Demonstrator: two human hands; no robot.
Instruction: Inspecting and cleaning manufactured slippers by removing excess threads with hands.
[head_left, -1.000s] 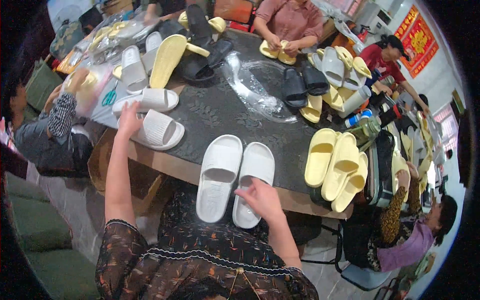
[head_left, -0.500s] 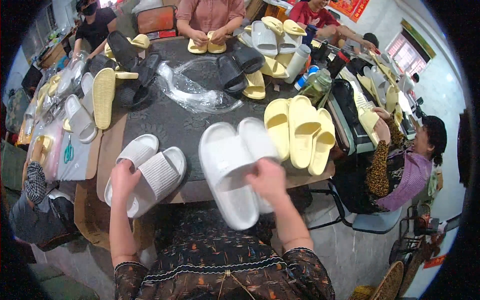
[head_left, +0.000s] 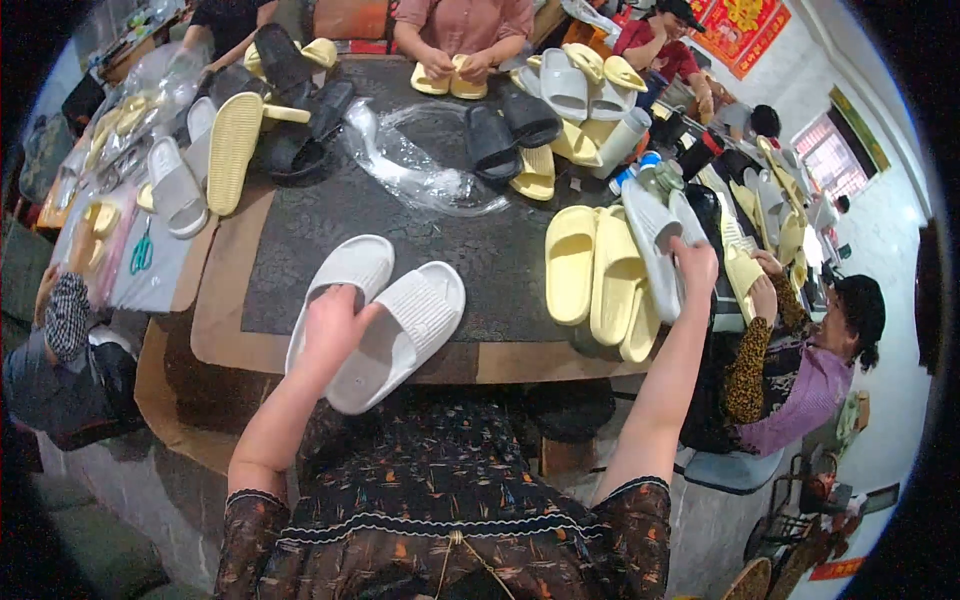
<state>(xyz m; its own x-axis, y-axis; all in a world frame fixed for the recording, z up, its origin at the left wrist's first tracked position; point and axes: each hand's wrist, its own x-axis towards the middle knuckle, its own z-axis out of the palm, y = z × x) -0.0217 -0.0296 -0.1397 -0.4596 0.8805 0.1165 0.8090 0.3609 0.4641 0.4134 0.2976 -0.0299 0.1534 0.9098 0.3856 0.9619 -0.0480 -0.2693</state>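
At the table's near edge your left hand [head_left: 335, 325] grips a pair of white slides [head_left: 385, 315]. Off right, your right hand [head_left: 695, 265] pinches grey slides [head_left: 655, 250] beside yellow ones [head_left: 600, 275]. Farther back, clear plastic wrap [head_left: 420, 170], black slides [head_left: 510, 125].

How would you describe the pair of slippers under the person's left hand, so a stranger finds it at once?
Look at the near edge of the dark table, just left of its middle. The left hand rests on two white slippers lying sole-up side by side. The slippers to their right are yellow, and only this pair overhangs the edge.
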